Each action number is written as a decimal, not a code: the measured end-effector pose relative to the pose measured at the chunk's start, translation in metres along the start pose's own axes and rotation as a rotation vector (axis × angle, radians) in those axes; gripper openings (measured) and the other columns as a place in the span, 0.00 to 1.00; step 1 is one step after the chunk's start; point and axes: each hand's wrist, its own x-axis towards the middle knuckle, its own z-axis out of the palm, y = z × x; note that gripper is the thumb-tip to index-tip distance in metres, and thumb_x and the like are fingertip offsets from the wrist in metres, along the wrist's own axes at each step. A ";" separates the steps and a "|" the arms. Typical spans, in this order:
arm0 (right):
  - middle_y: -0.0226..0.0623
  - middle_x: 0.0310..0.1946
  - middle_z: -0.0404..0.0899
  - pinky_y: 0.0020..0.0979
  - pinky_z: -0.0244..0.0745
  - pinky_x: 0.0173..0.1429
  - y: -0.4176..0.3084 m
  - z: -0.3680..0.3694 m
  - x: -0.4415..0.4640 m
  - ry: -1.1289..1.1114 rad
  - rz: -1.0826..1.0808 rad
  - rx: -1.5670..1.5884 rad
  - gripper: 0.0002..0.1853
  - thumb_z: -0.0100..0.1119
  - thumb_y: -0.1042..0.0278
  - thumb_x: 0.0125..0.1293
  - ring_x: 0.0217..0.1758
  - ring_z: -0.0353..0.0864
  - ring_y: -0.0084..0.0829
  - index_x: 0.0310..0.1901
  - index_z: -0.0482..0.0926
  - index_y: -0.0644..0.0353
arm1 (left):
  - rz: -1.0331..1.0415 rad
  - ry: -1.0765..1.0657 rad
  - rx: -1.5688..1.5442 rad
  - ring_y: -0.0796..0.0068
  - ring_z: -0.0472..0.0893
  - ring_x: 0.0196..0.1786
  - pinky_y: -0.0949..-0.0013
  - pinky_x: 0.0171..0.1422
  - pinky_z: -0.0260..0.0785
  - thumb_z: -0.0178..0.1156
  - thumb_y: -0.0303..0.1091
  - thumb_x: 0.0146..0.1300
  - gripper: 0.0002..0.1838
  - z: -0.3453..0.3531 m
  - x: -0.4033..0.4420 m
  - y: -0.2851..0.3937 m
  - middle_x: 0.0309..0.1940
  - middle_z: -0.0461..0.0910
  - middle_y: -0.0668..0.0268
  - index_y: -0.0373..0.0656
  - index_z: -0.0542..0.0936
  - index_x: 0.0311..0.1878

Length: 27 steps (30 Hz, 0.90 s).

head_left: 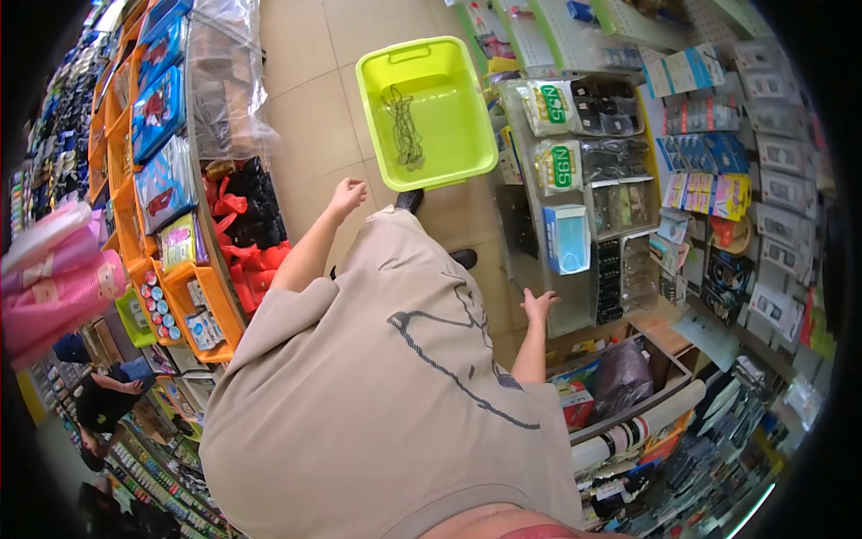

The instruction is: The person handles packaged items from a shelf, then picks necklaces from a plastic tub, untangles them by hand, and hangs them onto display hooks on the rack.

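A lime-green plastic bin (458,135) stands on the tiled floor ahead of my feet. Inside it lies a tangled, thin dark cord-like item (406,135), whose exact kind I cannot make out. My left hand (348,196) hangs in the air just left of the bin's near corner, fingers loosely curled and holding nothing. To the right, my right hand (539,305) is open with its fingers spread, below a blue-and-white box (567,239) on the shelf. Neither hand touches the bin.
On the left are orange baskets (202,314), packaged goods and red and black bags (247,234). The right shelf holds N95 packets (549,108) and hanging blister packs (779,225). A low rack (633,386) stands near my right arm. Another person (112,395) is at lower left.
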 end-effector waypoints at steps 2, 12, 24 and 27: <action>0.61 0.83 0.20 0.39 0.83 0.59 0.057 0.027 0.046 0.118 -0.119 -0.182 0.59 0.70 0.58 0.65 0.75 0.67 0.56 0.80 0.35 0.73 | 0.079 -0.027 0.035 0.75 0.83 0.45 0.69 0.51 0.78 0.56 0.41 0.76 0.22 0.003 0.015 0.026 0.47 0.84 0.60 0.37 0.75 0.65; 0.60 0.82 0.43 0.33 0.89 0.44 -0.010 -0.007 0.022 -0.051 0.119 -0.046 0.51 0.70 0.59 0.67 0.45 0.90 0.43 0.78 0.46 0.78 | 0.192 -0.103 0.143 0.63 0.87 0.48 0.61 0.56 0.78 0.58 0.44 0.73 0.19 0.086 0.170 0.075 0.46 0.88 0.56 0.42 0.79 0.60; 0.57 0.84 0.38 0.27 0.87 0.33 -0.005 0.013 0.023 0.122 0.090 0.045 0.45 0.65 0.68 0.71 0.58 0.82 0.44 0.79 0.47 0.74 | -0.019 0.295 -0.005 0.50 0.87 0.52 0.55 0.60 0.77 0.62 0.44 0.67 0.20 0.128 0.466 0.039 0.47 0.87 0.47 0.36 0.84 0.53; 0.56 0.84 0.42 0.27 0.85 0.30 -0.010 0.016 0.019 0.164 0.154 0.120 0.43 0.63 0.71 0.72 0.52 0.84 0.40 0.80 0.49 0.72 | -0.078 0.486 0.104 0.49 0.88 0.49 0.55 0.57 0.79 0.65 0.44 0.62 0.20 0.121 0.489 0.078 0.44 0.88 0.47 0.36 0.86 0.46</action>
